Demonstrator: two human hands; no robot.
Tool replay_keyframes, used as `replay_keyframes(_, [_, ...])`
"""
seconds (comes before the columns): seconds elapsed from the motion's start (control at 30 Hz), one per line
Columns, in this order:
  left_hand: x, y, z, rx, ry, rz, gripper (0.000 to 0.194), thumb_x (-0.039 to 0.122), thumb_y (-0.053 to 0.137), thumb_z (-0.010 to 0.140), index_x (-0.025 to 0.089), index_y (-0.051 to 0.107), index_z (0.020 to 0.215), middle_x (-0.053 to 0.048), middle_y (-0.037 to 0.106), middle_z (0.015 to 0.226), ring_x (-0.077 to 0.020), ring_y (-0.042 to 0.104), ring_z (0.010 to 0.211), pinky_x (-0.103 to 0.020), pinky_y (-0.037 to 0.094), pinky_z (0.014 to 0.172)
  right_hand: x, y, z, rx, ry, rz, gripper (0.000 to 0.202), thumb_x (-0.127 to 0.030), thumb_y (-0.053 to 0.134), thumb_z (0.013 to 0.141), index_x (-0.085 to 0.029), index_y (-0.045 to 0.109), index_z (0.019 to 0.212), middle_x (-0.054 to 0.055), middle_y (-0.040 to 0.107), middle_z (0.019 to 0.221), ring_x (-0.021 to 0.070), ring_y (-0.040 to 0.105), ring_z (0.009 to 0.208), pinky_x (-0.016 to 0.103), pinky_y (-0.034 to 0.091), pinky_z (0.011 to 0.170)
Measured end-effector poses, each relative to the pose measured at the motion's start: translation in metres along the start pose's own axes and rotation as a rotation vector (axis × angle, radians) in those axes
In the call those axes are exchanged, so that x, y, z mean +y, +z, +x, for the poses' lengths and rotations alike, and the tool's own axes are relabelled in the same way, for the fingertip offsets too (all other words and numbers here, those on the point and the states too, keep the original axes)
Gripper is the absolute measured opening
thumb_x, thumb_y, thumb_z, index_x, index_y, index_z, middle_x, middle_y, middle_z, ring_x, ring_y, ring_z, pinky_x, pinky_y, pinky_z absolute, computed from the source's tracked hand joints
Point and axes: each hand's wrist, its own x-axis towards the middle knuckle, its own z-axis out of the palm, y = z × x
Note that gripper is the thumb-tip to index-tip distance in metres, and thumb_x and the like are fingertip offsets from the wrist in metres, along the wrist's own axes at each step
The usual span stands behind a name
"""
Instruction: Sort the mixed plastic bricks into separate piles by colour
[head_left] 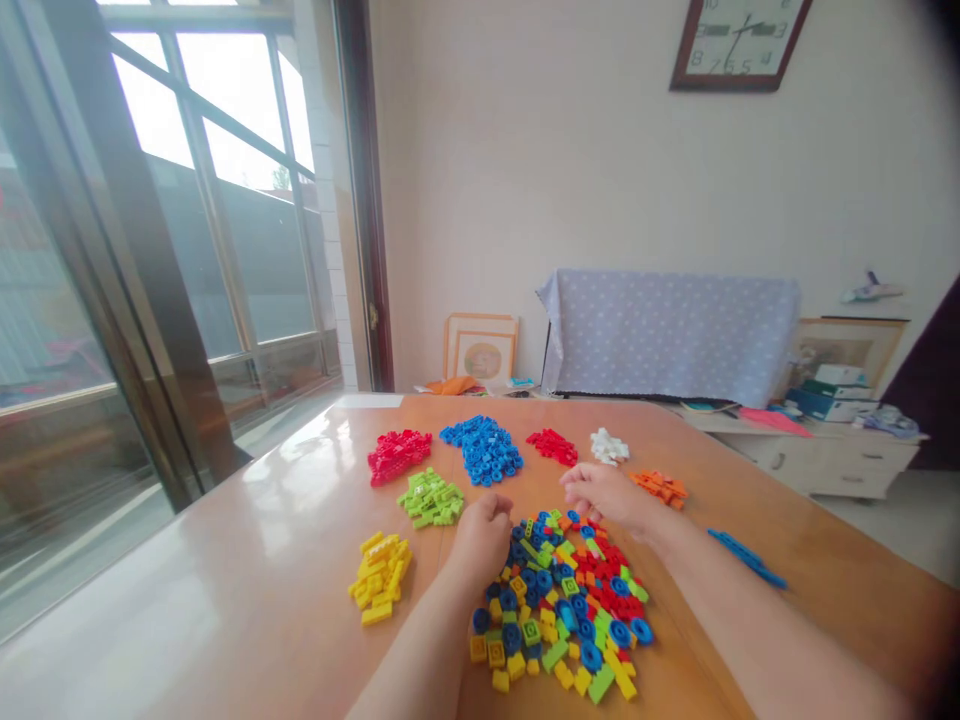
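A mixed heap of small coloured bricks (562, 610) lies on the wooden table (262, 600) in front of me. My left hand (480, 540) rests at the heap's left edge with its fingers curled in; whether it holds a brick is hidden. My right hand (607, 497) hovers over the heap's far side, fingers loosely apart, nothing visible in it. Sorted piles lie beyond: yellow bricks (381, 575), green bricks (430, 498), red bricks (398, 455), blue bricks (484, 450), a second red pile (552, 446), white bricks (608, 446) and orange bricks (660, 487).
A long blue strip (746, 558) lies on the table to my right. A cloth-covered piece of furniture (667, 335) and a low white cabinet (817, 450) stand behind the table. Tall windows (187, 200) run along the left.
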Motion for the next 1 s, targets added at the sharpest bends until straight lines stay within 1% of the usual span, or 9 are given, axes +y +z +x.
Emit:
replay_keyframes(0.13, [-0.002, 0.004, 0.000, -0.029, 0.035, -0.021, 0.031, 0.013, 0.048, 0.077, 0.014, 0.067, 0.101, -0.007, 0.071, 0.094, -0.0171, 0.066, 0.083, -0.024, 0.050, 0.071, 0.021, -0.023, -0.022, 0.006, 0.039, -0.123, 0.018, -0.031, 0.056, 0.080, -0.018, 0.060, 0.091, 0.001, 0.065, 0.073, 0.0102, 0.055, 0.058, 0.018, 0.037, 0.048])
replay_keyframes(0.23, [-0.001, 0.006, 0.000, -0.040, 0.028, -0.062, 0.031, 0.014, 0.048, 0.077, 0.014, 0.066, 0.101, -0.008, 0.071, 0.094, -0.0177, 0.066, 0.081, -0.025, 0.051, 0.069, 0.035, -0.039, -0.033, -0.091, 0.043, -0.218, 0.019, -0.034, 0.059, 0.080, -0.018, 0.059, 0.090, -0.001, 0.061, 0.070, 0.0098, 0.052, 0.056, 0.019, 0.037, 0.048])
replay_keyframes(0.37, [0.000, 0.007, -0.002, -0.038, 0.030, -0.091, 0.029, 0.015, 0.049, 0.077, 0.015, 0.066, 0.101, -0.008, 0.070, 0.096, -0.0190, 0.066, 0.085, -0.026, 0.051, 0.068, 0.044, -0.056, -0.045, -0.324, 0.122, -0.308, 0.053, -0.048, 0.072, 0.073, -0.021, 0.055, 0.115, -0.003, 0.058, 0.073, 0.0111, 0.053, 0.051, 0.022, 0.038, 0.045])
replay_keyframes(0.43, [0.000, 0.007, -0.002, -0.045, 0.046, -0.086, 0.030, 0.015, 0.048, 0.078, 0.015, 0.066, 0.102, -0.008, 0.070, 0.098, -0.0191, 0.066, 0.087, -0.026, 0.051, 0.070, 0.043, -0.059, -0.049, -0.414, 0.159, -0.315, 0.069, -0.048, 0.078, 0.066, -0.023, 0.050, 0.125, -0.004, 0.057, 0.074, 0.0118, 0.055, 0.050, 0.022, 0.039, 0.044])
replay_keyframes(0.5, [0.000, 0.007, -0.003, -0.043, 0.065, -0.071, 0.030, 0.015, 0.047, 0.078, 0.015, 0.066, 0.102, -0.008, 0.070, 0.100, -0.0197, 0.066, 0.090, -0.027, 0.052, 0.073, 0.041, -0.055, -0.051, -0.450, 0.151, -0.306, 0.075, -0.043, 0.080, 0.064, -0.025, 0.047, 0.129, -0.004, 0.057, 0.075, 0.0119, 0.056, 0.051, 0.022, 0.040, 0.045])
replay_keyframes(0.63, [0.003, 0.007, -0.005, -0.036, 0.074, -0.025, 0.033, 0.014, 0.048, 0.077, 0.015, 0.067, 0.104, -0.008, 0.071, 0.101, -0.0196, 0.065, 0.092, -0.027, 0.051, 0.077, 0.044, -0.041, -0.046, -0.389, 0.088, -0.315, 0.064, -0.029, 0.074, 0.068, -0.026, 0.049, 0.127, -0.005, 0.057, 0.076, 0.0100, 0.053, 0.051, 0.020, 0.038, 0.045])
replay_keyframes(0.73, [0.010, 0.005, -0.008, -0.039, 0.075, 0.018, 0.033, 0.014, 0.048, 0.077, 0.015, 0.068, 0.103, -0.007, 0.072, 0.098, -0.0191, 0.064, 0.089, -0.027, 0.050, 0.077, 0.049, -0.031, -0.038, -0.328, 0.030, -0.312, 0.051, -0.024, 0.068, 0.072, -0.023, 0.054, 0.121, -0.004, 0.059, 0.079, 0.0091, 0.053, 0.055, 0.019, 0.039, 0.048])
replay_keyframes(0.9, [0.018, 0.003, -0.013, -0.036, 0.082, 0.039, 0.032, 0.015, 0.047, 0.078, 0.015, 0.069, 0.102, -0.006, 0.071, 0.093, -0.0195, 0.064, 0.085, -0.027, 0.050, 0.074, 0.050, -0.017, -0.025, -0.139, -0.171, -0.391, 0.028, -0.019, 0.065, 0.072, -0.019, 0.065, 0.100, -0.001, 0.062, 0.083, 0.0123, 0.055, 0.072, 0.021, 0.043, 0.063])
replay_keyframes(1.0, [0.019, 0.003, -0.013, -0.040, 0.086, 0.039, 0.031, 0.015, 0.048, 0.078, 0.015, 0.069, 0.101, -0.006, 0.071, 0.094, -0.0192, 0.064, 0.085, -0.026, 0.050, 0.075, 0.046, -0.008, -0.021, -0.043, -0.246, -0.379, 0.020, -0.016, 0.062, 0.072, -0.018, 0.066, 0.091, 0.001, 0.064, 0.087, 0.0142, 0.057, 0.079, 0.023, 0.044, 0.069])
